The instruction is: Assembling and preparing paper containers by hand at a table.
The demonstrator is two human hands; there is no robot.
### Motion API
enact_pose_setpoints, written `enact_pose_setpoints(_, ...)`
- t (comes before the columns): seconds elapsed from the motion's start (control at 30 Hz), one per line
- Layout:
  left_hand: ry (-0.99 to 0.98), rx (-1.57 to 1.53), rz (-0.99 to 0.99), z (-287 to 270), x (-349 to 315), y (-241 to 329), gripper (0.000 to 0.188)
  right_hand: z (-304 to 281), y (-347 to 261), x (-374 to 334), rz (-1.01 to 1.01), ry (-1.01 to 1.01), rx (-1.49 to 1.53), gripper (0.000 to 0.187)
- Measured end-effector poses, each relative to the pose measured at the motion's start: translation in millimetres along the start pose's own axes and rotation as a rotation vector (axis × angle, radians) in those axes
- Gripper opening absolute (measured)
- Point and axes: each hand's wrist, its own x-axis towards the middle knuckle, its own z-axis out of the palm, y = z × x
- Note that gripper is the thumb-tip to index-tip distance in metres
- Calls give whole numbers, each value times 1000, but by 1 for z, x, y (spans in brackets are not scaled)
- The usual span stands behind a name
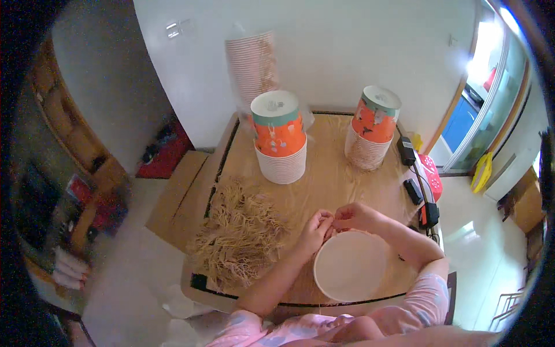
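Note:
Close to my body, a large round paper bucket (351, 267) lies with its pale, wide opening facing me. At its far edge my left hand (317, 231) and my right hand (357, 219) come together, fingers bent and pinched. What they pinch is too small and partly covered by the fingers to make out. Left of my left forearm spreads a loose heap of tan paper-rope strands (240, 237). Farther back, a stack of upturned paper buckets (281, 139) has an orange and green printed one on top.
Another stack of upturned buckets (373, 128) stands at the back right, and a tall nested stack in clear plastic (252, 66) is by the wall. Black power adapters with cables (428, 214) line the table's right edge. A cardboard box (176, 199) is at the left.

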Motion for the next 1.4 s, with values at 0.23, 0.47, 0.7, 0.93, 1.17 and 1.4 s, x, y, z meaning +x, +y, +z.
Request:
enact_pose_setpoints(0.23,-36,-20,-2,-3,-2,17,8,11,16,-1,-125,110,307,11)
enact_pose_setpoints(0.47,-348,-163,-113,-17,0,23,14,10,11,-8,-119,153,277,7)
enact_pose_setpoints(0.7,-493,-163,-147,-24,7,28,16,12,2,-14,-117,210,243,4)
enact_pose_setpoints(0.93,-321,-406,-204,-14,14,20,14,5,2,-15,-142,292,210,3)
enact_pose_setpoints(1.17,-171,-773,-254,-5,42,15,10,3,16,-1,-225,292,165,4)
enact_pose_setpoints(1.4,3,-198,-17,-15,36,17,10,6,9,4,-136,323,270,9)
